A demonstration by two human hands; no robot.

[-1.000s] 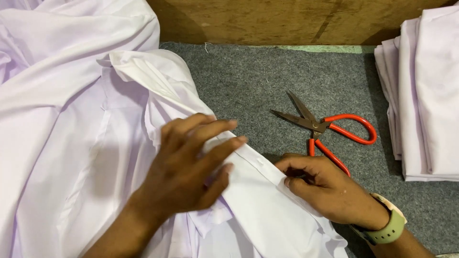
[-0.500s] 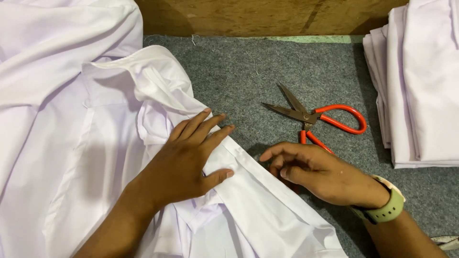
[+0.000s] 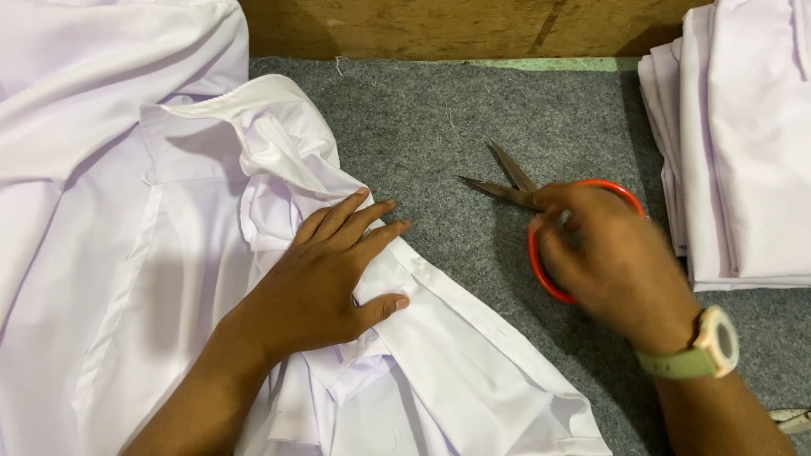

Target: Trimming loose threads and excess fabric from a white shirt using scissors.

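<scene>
Left hand: one (image 3: pixel 325 283), laid flat and released on the shirt, fingers spread toward the far right, thumb out along the fabric; it grips nothing.
Right hand: one (image 3: pixel 604 257), blurred, curled over the scissors' red handles; whether the fingers have actually clamped on them cannot be told.
Watch: one (image 3: pixel 705 346), pale face on a green strap, on the right wrist.
Shirt: one (image 3: pixel 169 253), white, spread loose over the left half of the worktop, collar toward the far edge, a folded placket edge running from under the left hand to the near edge.
Scissors: one pair (image 3: pixel 511 181), red-handled, metal blades parted and pointing to the far left, lying on the worktop near its middle, just right of the shirt's edge and apart from it.
Stack: one pile (image 3: pixel 743 143) of folded white cloth at the far right corner, near the right hand and not touching it; the number of pieces in it cannot be told.
Worktop: one (image 3: pixel 439 118), covered in grey felt, with a wooden board along its far edge.
Metal object: one (image 3: pixel 794 418), small, at the near right edge, mostly cut off.
</scene>
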